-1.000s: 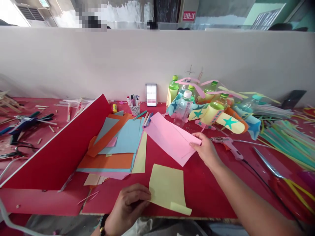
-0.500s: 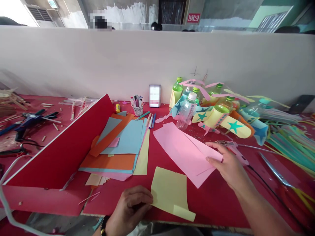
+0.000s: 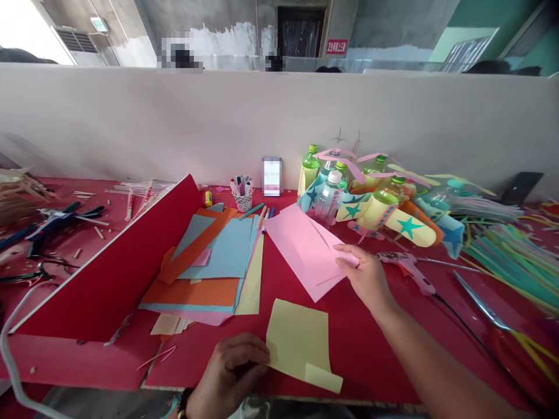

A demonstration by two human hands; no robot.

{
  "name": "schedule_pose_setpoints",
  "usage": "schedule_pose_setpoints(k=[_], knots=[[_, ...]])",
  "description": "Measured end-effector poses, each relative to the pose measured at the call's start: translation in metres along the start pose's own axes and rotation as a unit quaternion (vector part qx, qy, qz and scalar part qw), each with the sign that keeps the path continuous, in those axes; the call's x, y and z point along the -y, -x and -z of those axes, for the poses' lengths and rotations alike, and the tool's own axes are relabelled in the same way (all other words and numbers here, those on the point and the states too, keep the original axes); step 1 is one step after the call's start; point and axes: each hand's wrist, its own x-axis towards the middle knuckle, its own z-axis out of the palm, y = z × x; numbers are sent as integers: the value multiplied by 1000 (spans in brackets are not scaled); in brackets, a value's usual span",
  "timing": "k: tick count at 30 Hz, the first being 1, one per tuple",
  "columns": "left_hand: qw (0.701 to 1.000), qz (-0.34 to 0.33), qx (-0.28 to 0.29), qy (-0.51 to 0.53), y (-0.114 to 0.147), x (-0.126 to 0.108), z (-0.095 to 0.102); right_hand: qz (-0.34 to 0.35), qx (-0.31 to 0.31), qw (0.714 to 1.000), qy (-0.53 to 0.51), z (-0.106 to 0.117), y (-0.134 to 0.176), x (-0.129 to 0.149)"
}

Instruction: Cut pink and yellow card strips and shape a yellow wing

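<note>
My left hand (image 3: pixel 238 369), at the table's front edge, pinches the left edge of a yellow paper sheet (image 3: pixel 297 337). A small yellow paper strip (image 3: pixel 324 378) lies at that sheet's lower right corner. Farther back, my right hand (image 3: pixel 364 276) grips the right end of pink paper (image 3: pixel 301 250), which looks like two overlapping pieces. The pink paper reaches toward a clear plastic bottle (image 3: pixel 327 201) at the back. Just right of my right hand lies a pink glue gun (image 3: pixel 410 270) with a black cord.
Coloured paper sheets (image 3: pixel 222 247) are stacked left of centre beside a tilted red board (image 3: pixel 117 262). Bottle airplanes (image 3: pixel 388 203) crowd the back right. Scissors (image 3: pixel 484 305) lie at right. A pen cup (image 3: pixel 243 198) and a phone (image 3: pixel 272 176) stand near the white partition (image 3: pixel 196 122).
My right hand has moved left and slightly away from me, carrying the pink paper toward the marker pens. My left hand keeps its hold on the yellow sheet. The view has tilted slightly upward.
</note>
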Motion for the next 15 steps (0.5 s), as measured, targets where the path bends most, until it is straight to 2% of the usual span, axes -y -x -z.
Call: schedule_pose_setpoints(k=[7,11,15], knots=[[1000,-8,0,-13,1,2,1,-63,-39,993,-93,-35,-10,-27],[1000,-9,0,-15,1,4,0,-77,-45,991,-97,-52,-10,-39],[1000,-8,-3,-15,2,5,0,-84,-41,992,-85,-66,-13,-40]])
